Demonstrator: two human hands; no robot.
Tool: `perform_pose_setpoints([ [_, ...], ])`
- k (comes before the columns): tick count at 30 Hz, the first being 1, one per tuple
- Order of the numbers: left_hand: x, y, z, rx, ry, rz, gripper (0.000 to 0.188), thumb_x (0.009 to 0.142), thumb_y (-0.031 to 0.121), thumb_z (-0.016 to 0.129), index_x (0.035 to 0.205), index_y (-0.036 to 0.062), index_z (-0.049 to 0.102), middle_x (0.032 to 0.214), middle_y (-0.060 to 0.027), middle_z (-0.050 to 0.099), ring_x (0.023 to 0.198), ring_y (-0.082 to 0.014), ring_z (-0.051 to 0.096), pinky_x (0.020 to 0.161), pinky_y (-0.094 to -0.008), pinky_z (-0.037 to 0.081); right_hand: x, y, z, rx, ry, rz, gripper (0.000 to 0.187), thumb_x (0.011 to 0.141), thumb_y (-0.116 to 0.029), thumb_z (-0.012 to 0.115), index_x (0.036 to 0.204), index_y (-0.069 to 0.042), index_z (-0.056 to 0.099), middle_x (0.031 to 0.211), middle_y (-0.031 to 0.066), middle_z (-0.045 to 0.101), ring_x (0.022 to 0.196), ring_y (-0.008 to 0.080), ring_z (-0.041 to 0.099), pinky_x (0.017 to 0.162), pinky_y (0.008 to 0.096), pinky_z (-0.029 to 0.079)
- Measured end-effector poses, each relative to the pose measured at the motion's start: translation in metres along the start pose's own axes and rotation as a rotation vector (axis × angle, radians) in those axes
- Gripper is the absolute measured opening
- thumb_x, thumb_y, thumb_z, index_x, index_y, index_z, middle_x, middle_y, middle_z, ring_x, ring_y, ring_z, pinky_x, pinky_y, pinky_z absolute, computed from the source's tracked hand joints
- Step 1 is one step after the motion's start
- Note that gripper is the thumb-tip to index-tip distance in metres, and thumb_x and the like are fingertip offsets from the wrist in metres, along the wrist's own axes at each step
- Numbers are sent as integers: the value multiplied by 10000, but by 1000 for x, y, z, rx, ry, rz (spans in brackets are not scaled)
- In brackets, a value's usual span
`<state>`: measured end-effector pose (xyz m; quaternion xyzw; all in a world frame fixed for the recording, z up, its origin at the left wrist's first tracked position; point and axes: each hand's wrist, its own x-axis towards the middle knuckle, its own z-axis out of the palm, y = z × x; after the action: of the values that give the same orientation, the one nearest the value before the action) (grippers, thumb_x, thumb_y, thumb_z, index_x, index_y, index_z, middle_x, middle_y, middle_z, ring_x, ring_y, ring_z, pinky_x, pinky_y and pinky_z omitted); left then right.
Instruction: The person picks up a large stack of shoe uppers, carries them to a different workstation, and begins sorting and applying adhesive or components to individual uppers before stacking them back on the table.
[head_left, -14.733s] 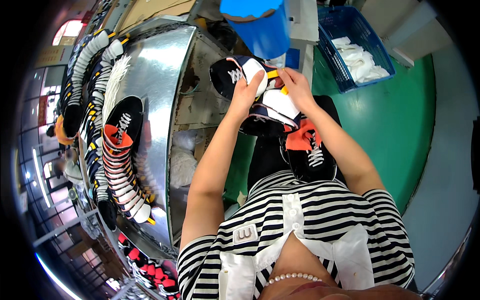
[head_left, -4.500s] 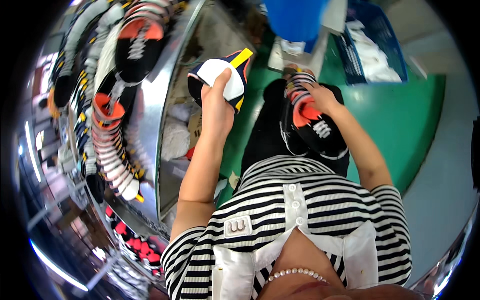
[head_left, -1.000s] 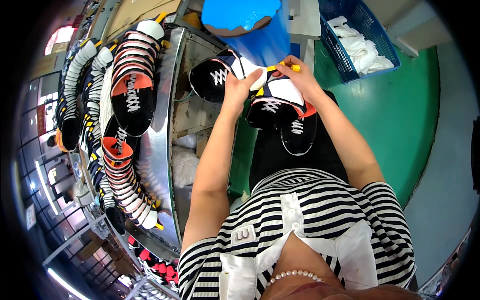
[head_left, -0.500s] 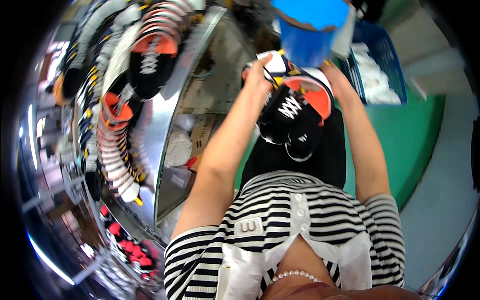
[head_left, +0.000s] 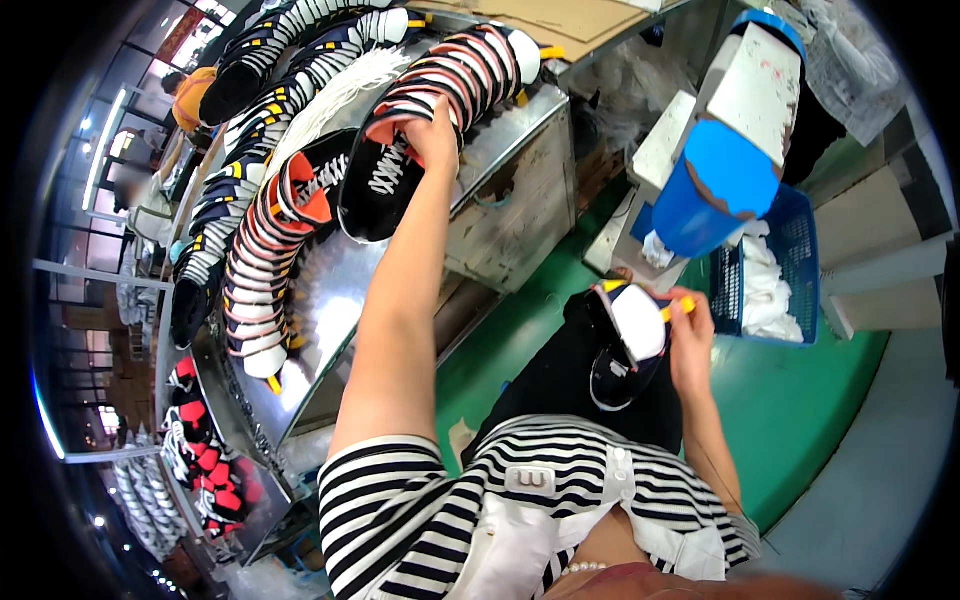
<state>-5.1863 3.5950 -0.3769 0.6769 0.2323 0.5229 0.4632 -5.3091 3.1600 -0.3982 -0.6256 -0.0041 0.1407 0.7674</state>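
My left hand point(head_left: 435, 142) reaches far left to a curved row of nested shoe uppers on the metal table. Its fingers are closed at the coral collar of the front upper point(head_left: 378, 185), which is black with white laces; the fingertips are partly hidden inside it. Over my lap, my right hand point(head_left: 692, 335) pinches the yellow pull tab of another shoe upper point(head_left: 638, 325). That one shows a white heel panel, and its black toe point(head_left: 618, 380) hangs toward me.
A second curved row of uppers point(head_left: 250, 290) and white laces point(head_left: 345, 100) lie on the metal table point(head_left: 335, 290). Ahead stands a blue bucket-like container point(head_left: 705, 190) by a machine. Right of it, a blue crate point(head_left: 808, 265) holds white pieces. Red-and-black uppers point(head_left: 215, 470) sit lower left.
Both hands held uppers together in front of me. My left hand has since moved left to the row on the table, while my right hand has come lower and nearer with one upper.
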Motion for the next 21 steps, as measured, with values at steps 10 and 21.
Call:
perform_pose_setpoints([
  [10,-46,63,-65,-66,-458,-194,395,812,252,689,1071,-13,555,977,-68,594,897,-150,546,825,-299,432,-3,-12,19,209,65,97,206,883,-128,595,1020,14,537,885,27,554,744,57,476,676,191,382],
  [21,-270,118,-28,-342,-1076,-688,216,827,203,647,932,15,624,826,-4,616,714,-80,555,614,-234,426,25,27,8,253,-10,162,134,864,-102,617,962,-12,603,857,32,616,728,94,572,660,206,447],
])
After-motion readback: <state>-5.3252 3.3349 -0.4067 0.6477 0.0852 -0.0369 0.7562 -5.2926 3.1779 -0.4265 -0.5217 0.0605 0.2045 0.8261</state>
